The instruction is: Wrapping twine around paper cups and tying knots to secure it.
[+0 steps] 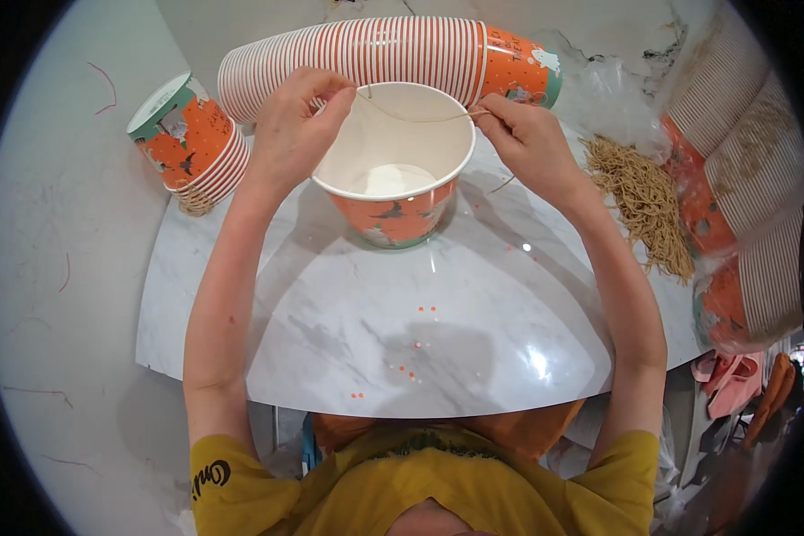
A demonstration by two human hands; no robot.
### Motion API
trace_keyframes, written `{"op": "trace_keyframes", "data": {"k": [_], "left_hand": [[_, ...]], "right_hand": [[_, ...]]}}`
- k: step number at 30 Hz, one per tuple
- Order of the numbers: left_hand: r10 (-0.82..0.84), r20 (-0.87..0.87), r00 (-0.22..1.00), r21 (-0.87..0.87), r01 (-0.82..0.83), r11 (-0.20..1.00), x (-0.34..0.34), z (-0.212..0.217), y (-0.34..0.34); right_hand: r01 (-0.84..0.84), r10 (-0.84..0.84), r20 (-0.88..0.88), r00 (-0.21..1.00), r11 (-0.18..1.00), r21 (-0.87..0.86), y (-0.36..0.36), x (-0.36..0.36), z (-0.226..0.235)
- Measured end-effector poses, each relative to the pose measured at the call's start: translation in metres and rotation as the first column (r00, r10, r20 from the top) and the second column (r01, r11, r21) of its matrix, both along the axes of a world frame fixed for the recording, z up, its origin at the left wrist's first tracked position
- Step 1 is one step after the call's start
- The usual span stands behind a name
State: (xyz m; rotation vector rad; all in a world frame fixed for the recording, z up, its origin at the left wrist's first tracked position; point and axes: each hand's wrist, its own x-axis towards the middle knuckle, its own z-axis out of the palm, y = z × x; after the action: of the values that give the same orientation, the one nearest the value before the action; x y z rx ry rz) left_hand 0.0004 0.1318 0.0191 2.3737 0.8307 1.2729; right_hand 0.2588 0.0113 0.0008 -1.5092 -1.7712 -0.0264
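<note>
An orange paper bucket (397, 214) with a green base, dark and white printed figures and a white inside stands upright on the table before me. A thin beige cord (411, 120) sags across its mouth from one side to the other. My left hand (305, 125) is closed at the bucket's left rim, with the cord's left end at its fingertips. On the right rim my right hand (525, 141) pinches the cord between thumb and fingers, and a loose tail hangs below it. Whether the cord passes through holes in the bucket wall, I cannot tell.
A long nested row of such buckets (357, 58) lies along the back. At left, a short stack (188, 134) stands upside down with cords at its rims. A heap of beige cords (639, 201) lies right, beside bagged buckets (737, 170). Small orange dots (411, 374) dot the marbled tabletop (330, 357).
</note>
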Motion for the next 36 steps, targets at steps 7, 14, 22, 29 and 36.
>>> {"op": "trace_keyframes", "data": {"k": [7,14,22,29,36], "left_hand": [[0.115,0.192,0.975,-0.152,-0.086,0.985,-0.002,-0.01,0.013],[0.15,0.387,0.91,0.034,-0.176,0.984,0.0,0.003,-0.008],[-0.001,0.035,0.999,0.086,-0.002,0.996,0.01,-0.008,-0.034],[0.083,0.138,0.987,0.05,-0.09,0.995,0.012,-0.008,-0.041],[-0.209,0.437,0.875,-0.448,0.414,0.792,0.019,0.02,-0.1]], "right_hand": [[-0.164,0.15,0.17,0.974,0.984,0.07,0.007,0.002,-0.021],[0.068,0.078,0.49,0.868,0.959,-0.274,-0.007,-0.037,-0.032],[-0.063,0.203,0.326,0.923,0.917,-0.393,-0.022,-0.06,-0.017],[-0.653,0.272,-0.7,0.66,0.668,-0.357,-0.037,-0.058,0.021],[-0.707,0.266,-0.953,0.143,0.701,0.09,-0.037,-0.043,0.035]]}}
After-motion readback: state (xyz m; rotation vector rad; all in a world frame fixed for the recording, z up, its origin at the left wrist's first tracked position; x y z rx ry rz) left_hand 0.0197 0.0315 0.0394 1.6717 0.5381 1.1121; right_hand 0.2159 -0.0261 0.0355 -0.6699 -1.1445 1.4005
